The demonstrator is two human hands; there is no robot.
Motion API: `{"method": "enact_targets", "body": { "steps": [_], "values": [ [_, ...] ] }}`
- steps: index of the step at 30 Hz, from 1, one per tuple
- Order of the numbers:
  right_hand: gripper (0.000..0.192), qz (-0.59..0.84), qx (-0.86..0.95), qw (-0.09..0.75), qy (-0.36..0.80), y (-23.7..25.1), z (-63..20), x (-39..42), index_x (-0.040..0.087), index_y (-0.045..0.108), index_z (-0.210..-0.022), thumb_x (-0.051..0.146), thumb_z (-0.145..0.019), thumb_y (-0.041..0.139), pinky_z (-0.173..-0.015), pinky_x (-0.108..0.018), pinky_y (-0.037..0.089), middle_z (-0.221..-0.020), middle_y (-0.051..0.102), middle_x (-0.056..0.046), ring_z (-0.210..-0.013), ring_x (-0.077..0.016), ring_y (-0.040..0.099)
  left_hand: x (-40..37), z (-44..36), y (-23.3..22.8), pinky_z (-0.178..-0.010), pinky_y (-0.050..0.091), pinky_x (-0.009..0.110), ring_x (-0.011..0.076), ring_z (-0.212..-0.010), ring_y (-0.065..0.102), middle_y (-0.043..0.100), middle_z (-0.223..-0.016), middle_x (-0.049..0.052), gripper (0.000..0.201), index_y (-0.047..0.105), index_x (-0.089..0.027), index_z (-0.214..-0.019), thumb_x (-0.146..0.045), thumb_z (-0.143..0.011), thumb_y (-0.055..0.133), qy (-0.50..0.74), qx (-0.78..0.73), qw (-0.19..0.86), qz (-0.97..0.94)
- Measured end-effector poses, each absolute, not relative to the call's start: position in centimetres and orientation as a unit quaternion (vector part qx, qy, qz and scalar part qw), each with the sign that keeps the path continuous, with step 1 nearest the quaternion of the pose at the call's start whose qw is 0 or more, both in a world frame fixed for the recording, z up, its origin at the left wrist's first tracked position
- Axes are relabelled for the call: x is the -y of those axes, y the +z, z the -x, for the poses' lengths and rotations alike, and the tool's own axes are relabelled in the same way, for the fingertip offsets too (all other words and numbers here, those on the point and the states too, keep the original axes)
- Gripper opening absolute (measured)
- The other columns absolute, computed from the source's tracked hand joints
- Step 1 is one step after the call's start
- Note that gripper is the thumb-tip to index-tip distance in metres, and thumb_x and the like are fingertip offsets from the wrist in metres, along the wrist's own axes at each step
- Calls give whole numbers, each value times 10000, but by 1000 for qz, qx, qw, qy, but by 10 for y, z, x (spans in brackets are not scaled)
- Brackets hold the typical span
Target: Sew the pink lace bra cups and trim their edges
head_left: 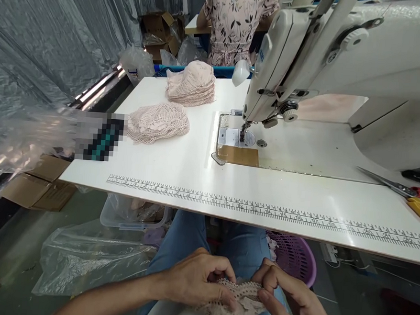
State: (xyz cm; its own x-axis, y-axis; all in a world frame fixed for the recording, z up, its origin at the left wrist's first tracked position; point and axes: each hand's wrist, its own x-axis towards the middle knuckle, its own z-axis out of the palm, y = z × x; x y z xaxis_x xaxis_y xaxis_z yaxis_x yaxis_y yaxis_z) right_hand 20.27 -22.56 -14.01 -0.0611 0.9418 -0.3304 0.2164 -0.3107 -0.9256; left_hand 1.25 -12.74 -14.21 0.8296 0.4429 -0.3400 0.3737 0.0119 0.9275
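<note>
Both of my hands hold one piece of pale pink lace (238,301) in my lap, below the table's front edge. My left hand (196,279) pinches its left side, and my right hand (286,297) grips its right side with fingers curled over the scalloped edge. On the white sewing table (180,167) lie two piles of similar lace: a flat pile (158,121) at the left and a taller stack (191,83) behind it. The white sewing machine (332,55) stands at the right, its needle (243,131) over the plate.
Scissors (405,189) with red and yellow handles lie at the table's right edge. A ruler scale (264,210) runs along the front. A purple basket (293,254) and clear bin (130,214) sit under the table. A person in a floral dress (237,20) stands behind.
</note>
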Motion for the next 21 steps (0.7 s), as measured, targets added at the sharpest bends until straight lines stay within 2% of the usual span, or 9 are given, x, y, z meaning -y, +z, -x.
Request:
{"method": "enact_targets", "body": {
  "steps": [2, 4, 6, 9, 11, 14, 17, 19, 21],
  "values": [
    [295, 598, 471, 351, 546, -142, -202, 227, 233, 404, -636, 412, -862, 464, -779, -293, 421, -674, 494, 28, -647, -139, 496, 127, -12, -140, -445, 254, 156, 50, -480, 406, 477, -523, -51, 265, 656, -124, -768, -389, -764, 649, 24, -283, 655, -700],
    [291, 585, 474, 371, 543, -144, -201, 228, 230, 410, -624, 386, -861, 471, -812, -301, 415, -665, 515, 29, -630, -133, 502, 127, -11, -140, -456, 263, 163, 58, -489, 422, 500, -542, -35, 312, 658, -125, -788, -424, -819, 573, 15, -266, 654, -708],
    [279, 575, 479, 387, 538, -146, -200, 229, 226, 410, -621, 353, -861, 479, -833, -307, 406, -673, 540, 27, -636, -131, 508, 128, -10, -140, -471, 263, 172, 68, -502, 416, 470, -541, -42, 371, 660, -138, -853, -495, -765, 609, 5, -247, 635, -732],
    [275, 571, 481, 396, 535, -149, -199, 231, 224, 408, -627, 340, -868, 470, -718, -274, 424, -676, 530, 23, -644, -135, 501, 133, -10, -142, -496, 256, 185, 75, -511, 399, 396, -520, -65, 483, 650, -164, -922, -556, -643, 694, 0, -224, 593, -773],
    [279, 574, 482, 391, 534, -151, -200, 232, 224, 407, -633, 348, -878, 456, -631, -253, 407, -676, 514, 21, -644, -138, 489, 135, -11, -142, -492, 241, 190, 69, -483, 374, 342, -485, -73, 399, 657, -170, -883, -521, -695, 672, -1, -218, 575, -788],
    [273, 585, 487, 375, 530, -151, -201, 233, 226, 420, -642, 355, -880, 451, -598, -246, 389, -685, 514, 17, -653, -142, 488, 135, -12, -140, -483, 247, 187, 59, -450, 375, 336, -455, -70, 267, 672, -168, -794, -424, -807, 599, -8, -218, 573, -790],
    [250, 593, 487, 350, 537, -148, -203, 233, 232, 444, -671, 383, -870, 465, -595, -244, 402, -701, 524, 14, -667, -147, 505, 130, -12, -138, -504, 303, 172, 64, -481, 449, 473, -494, -47, 262, 687, -167, -777, -381, -848, 553, -6, -214, 592, -777],
    [220, 607, 491, 325, 535, -144, -204, 233, 243, 477, -723, 411, -865, 468, -597, -242, 414, -722, 519, 13, -682, -149, 511, 126, -11, -138, -595, 384, 164, 94, -625, 553, 614, -679, 4, 277, 690, -160, -772, -380, -851, 543, 9, -199, 621, -758],
    [194, 614, 509, 288, 531, -140, -205, 233, 258, 527, -804, 433, -863, 467, -631, -247, 430, -768, 537, 4, -727, -156, 530, 124, -11, -139, -713, 429, 185, 134, -790, 597, 651, -888, 57, 296, 688, -144, -753, -382, -848, 539, 25, -183, 647, -739]
  ]
}}
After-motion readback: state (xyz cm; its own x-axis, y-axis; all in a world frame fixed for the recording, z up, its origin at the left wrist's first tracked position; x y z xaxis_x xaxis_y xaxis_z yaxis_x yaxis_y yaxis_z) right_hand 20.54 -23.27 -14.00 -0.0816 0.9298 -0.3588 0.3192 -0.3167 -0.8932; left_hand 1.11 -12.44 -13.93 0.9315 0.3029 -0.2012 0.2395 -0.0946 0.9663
